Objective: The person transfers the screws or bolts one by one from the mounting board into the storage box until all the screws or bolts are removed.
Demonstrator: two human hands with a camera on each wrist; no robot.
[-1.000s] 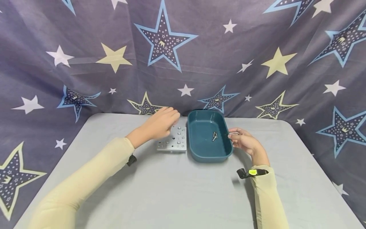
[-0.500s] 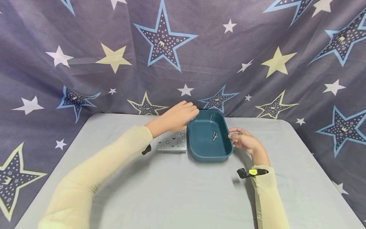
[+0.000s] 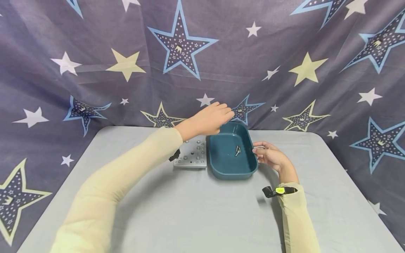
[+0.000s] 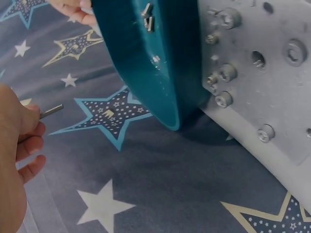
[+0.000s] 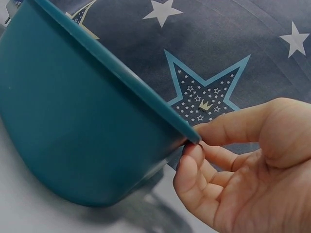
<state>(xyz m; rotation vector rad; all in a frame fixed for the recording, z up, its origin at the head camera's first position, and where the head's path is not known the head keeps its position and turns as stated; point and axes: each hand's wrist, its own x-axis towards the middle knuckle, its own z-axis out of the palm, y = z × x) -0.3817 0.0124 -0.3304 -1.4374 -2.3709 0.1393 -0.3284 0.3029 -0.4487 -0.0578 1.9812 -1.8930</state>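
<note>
My left hand [image 3: 215, 117] is raised over the back left rim of a teal plastic tray [image 3: 232, 175]. Between its thumb and fingers it pinches a thin grey metal rod [image 4: 52, 111]; the rod's other end is hidden in the hand. With thumb and fingers, my right hand [image 5: 243, 165] pinches the rim on the tray's right side. A few small screws [image 3: 237, 151] lie on the tray floor. Left of the tray is a metal plate [image 3: 190, 162] with holes and several socket-head screws [image 4: 265, 132] set in it; my left arm partly covers it.
A grey-white cloth covers the table [image 3: 202, 214]. Behind its back edge hangs a dark curtain [image 3: 221, 91] printed with stars. Each wrist wears a strapped black camera, such as the one on the right wrist [image 3: 269, 191].
My left hand has moved right and farther back, from over the metal plate to over the tray's back left rim. The right hand and the tray have stayed put.
</note>
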